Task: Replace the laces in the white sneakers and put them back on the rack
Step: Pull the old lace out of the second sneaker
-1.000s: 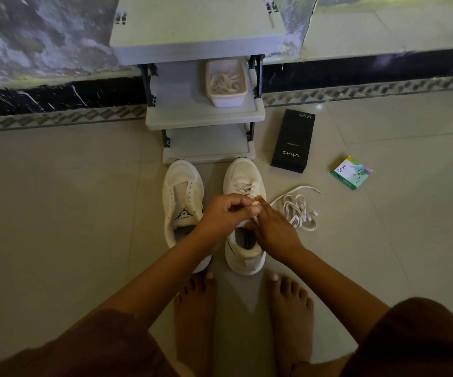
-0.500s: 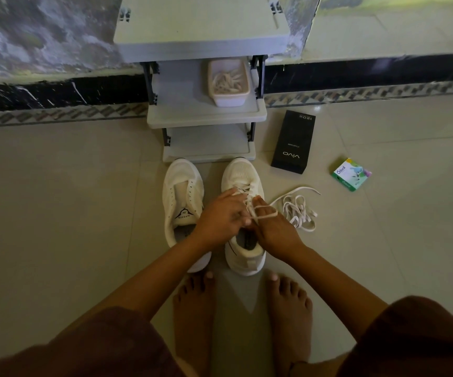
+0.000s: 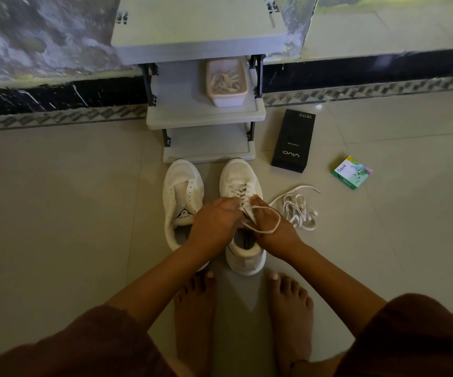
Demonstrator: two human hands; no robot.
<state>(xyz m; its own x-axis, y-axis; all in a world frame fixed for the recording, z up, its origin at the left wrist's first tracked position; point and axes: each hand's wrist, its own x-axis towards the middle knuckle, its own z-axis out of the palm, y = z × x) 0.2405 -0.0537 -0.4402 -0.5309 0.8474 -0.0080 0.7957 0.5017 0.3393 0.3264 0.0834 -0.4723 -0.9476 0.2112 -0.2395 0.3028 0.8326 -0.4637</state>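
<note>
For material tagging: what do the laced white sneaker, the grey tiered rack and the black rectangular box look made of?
Laced white sneaker: likely matte knit mesh, from textured toe. Grey tiered rack: seemingly moulded plastic, smooth, rounded shelf edges. Black rectangular box: probably matte printed cardboard, sharp edges.

the black box [image 3: 293, 141] on the floor right of the rack reads "vivo" and "120w". the green box [image 3: 351, 172] farther right reads "odonil". the left sneaker [image 3: 183, 197] has "speed" on its tongue.
</note>
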